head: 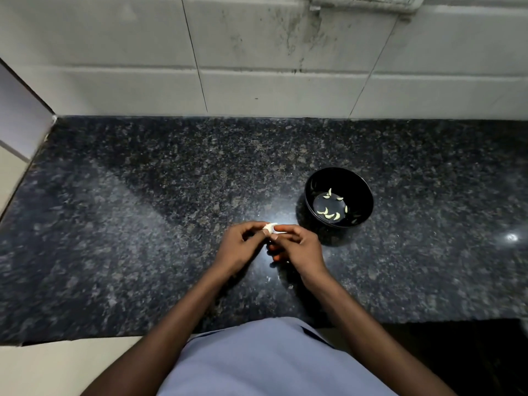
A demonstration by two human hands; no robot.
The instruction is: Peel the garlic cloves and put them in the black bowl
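A white garlic piece [271, 227] is held above the dark granite counter [143, 224], near the middle. My left hand [243, 244] pinches it from the left with curled fingers. My right hand [297, 245] pinches it from the right, where a thin white strip of skin sticks out. The black bowl [363, 192] stands just right of and behind my hands. Several peeled pale cloves [331, 211] lie on its bottom.
A white tiled wall [257, 67] runs along the back of the counter. Small white bits of skin [273, 264] lie on the counter under my hands. The counter's front edge is near my body, with a pale cabinet surface [57, 364] at lower left.
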